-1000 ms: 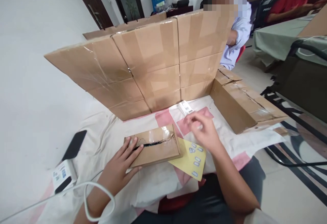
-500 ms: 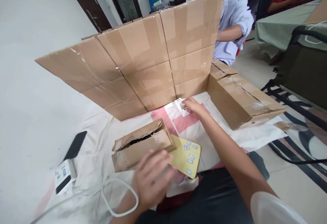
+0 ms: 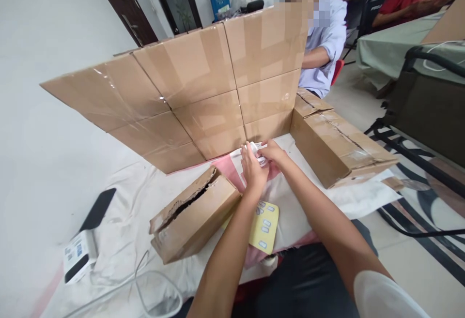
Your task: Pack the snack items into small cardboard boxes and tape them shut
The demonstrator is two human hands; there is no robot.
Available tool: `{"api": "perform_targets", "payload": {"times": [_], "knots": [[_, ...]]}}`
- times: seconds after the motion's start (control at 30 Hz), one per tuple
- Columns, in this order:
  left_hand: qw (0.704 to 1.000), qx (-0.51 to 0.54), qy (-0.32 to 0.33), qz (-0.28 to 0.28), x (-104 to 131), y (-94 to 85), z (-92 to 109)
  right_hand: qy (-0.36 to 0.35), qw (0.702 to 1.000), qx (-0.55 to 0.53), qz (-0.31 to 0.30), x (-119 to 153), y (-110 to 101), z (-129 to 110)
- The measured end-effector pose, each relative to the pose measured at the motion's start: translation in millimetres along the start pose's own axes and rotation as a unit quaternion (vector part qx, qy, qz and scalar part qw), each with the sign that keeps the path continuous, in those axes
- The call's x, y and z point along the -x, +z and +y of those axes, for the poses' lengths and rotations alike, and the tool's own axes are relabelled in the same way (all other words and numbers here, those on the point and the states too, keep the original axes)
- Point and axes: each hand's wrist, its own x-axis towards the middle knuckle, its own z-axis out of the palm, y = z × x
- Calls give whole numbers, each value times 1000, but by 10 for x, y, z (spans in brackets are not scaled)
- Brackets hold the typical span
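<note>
A small white object (image 3: 253, 148) is between my two hands, near the foot of the upright cardboard panel (image 3: 203, 81). My left hand (image 3: 252, 165) is against its left and near side, fingers pointing up toward the panel. At its right side, my right hand (image 3: 271, 152) has bent fingers wrapped on it. What the object is cannot be made out. Nearer to me lies a yellow card (image 3: 265, 228) printed with small grey shapes, partly covered by my left forearm. A torn-open cardboard box (image 3: 198, 216) sits tilted left of the card.
A long cardboard box (image 3: 341, 139) stands on the right. At the left lie a white box (image 3: 78, 255) and a black flat object (image 3: 98, 209); a white cable (image 3: 160, 277) loops in front. Beyond the panel sits a person (image 3: 325, 42), with another in red farther right.
My left hand has moved from above the near box up to the white object beside my right hand. The torn box has turned and shifted slightly left.
</note>
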Motion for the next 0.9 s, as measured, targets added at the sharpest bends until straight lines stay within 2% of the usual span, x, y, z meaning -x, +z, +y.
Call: {"api": "perform_targets", "payload": {"times": [0.07, 0.17, 0.3, 0.5, 0.63, 0.9], "knots": [[1000, -6, -11, -1, -54, 67, -102, -20, 999, -29, 12, 31, -7, -31], [1000, -14, -23, -2, -4, 157, -209, -46, 996, -72, 25, 126, -52, -79], [999, -33, -6, 1, 45, 205, -239, -71, 990, -116, 28, 270, -110, -6], [997, -50, 54, 34, -13, 151, -210, -82, 984, -159, 6, 344, -44, 303], [993, -50, 92, 52, -51, 101, -201, -95, 980, -172, -14, 303, 36, 387], [994, -39, 66, 77, -170, 69, -260, -129, 977, -168, -37, 250, 38, 458]]}}
